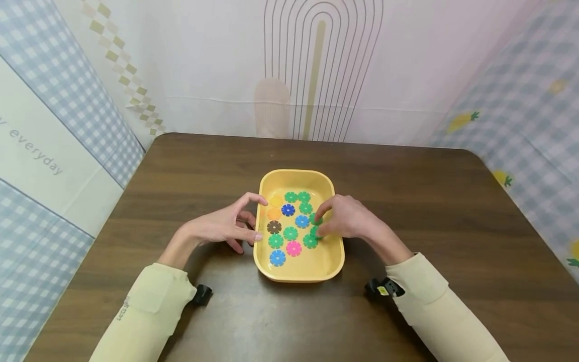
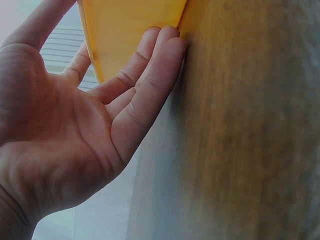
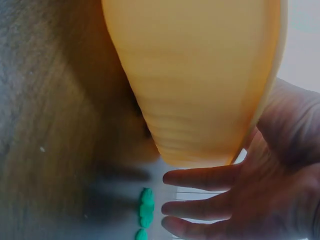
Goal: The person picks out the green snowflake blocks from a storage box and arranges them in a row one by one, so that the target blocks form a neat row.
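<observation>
A yellow tray (image 1: 312, 272) holds flat notched discs. Among them are several green discs (image 1: 290, 233), a pink disc (image 1: 293, 248), a brown disc (image 1: 274, 227), a dark blue disc (image 1: 288, 209) and lighter blue discs (image 1: 277, 258). My left hand (image 1: 226, 223) grips the tray's left side, index finger and thumb at the rim, other fingers along the outer wall. My right hand (image 1: 347, 217) reaches over the right rim, index and thumb tips at green discs; I cannot tell whether they pinch one. Its other three fingers (image 3: 200, 207) stretch straight outside the tray.
The tray stands on a dark wooden table (image 1: 420, 201). Beyond the right fingers, green pieces (image 3: 146, 207) show low near the tabletop in the right wrist view. Patterned cloth (image 1: 217, 60) hangs behind the table and at both sides.
</observation>
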Demonstrator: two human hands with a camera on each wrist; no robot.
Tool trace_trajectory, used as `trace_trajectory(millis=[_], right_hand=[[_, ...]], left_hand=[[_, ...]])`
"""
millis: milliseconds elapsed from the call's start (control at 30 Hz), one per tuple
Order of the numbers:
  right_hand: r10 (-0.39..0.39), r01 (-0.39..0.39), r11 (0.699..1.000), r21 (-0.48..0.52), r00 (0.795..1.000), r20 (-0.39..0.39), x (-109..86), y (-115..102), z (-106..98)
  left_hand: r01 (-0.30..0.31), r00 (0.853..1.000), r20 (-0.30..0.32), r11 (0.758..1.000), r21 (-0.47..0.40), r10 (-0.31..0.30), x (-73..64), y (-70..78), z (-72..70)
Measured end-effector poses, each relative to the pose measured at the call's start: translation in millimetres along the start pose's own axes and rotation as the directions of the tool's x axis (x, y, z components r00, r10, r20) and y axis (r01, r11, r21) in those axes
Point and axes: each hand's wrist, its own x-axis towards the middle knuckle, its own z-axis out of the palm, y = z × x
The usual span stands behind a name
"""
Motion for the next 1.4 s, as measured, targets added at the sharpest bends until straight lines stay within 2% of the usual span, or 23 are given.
trace_trajectory(millis=[100, 200, 567, 667, 867, 1133, 1400], right_hand=[[0.026, -0.026, 1.000, -0.011, 1.000, -0.001, -1.8, -0.4, 3.3], [0.032, -0.033, 0.997, -0.068, 0.999, -0.021, -2.8, -1.4, 3.7], [-0.025, 0.008, 0.975, -0.220, 0.997, -0.077, 0.6, -9.8, 5.7], [-0.035, 0.015, 0.972, -0.234, 0.996, -0.082, 0.7, -10.9, 7.4], [-0.004, -0.012, 0.979, -0.202, 0.997, -0.079, -1.9, -9.3, 8.2], [0.031, -0.034, 0.997, -0.064, 0.998, -0.055, -2.1, -7.6, 6.7], [-0.010, 0.010, 0.999, 0.050, 1.000, -0.006, 2.4, 0.7, 0.9]], left_hand=[[-0.003, 1.000, 0.006, 1.000, -0.001, 0.003, 1.1, -0.5, 1.1], [-0.006, 1.000, 0.009, 1.000, 0.000, 0.006, 1.9, -0.6, 1.1], [0.004, 1.000, -0.013, 1.000, 0.024, -0.004, -1.1, -0.4, -3.3], [0.013, 1.000, -0.018, 1.000, 0.019, -0.013, -2.0, -0.9, -3.4], [-0.002, 1.000, -0.007, 1.000, 0.025, 0.003, 0.4, -1.1, -1.3], [-0.007, 1.000, -0.003, 1.000, 0.009, 0.007, 1.0, -0.4, -0.4], [-0.005, 1.000, -0.006, 1.000, 0.004, 0.005, -0.2, -0.6, 0.4]])
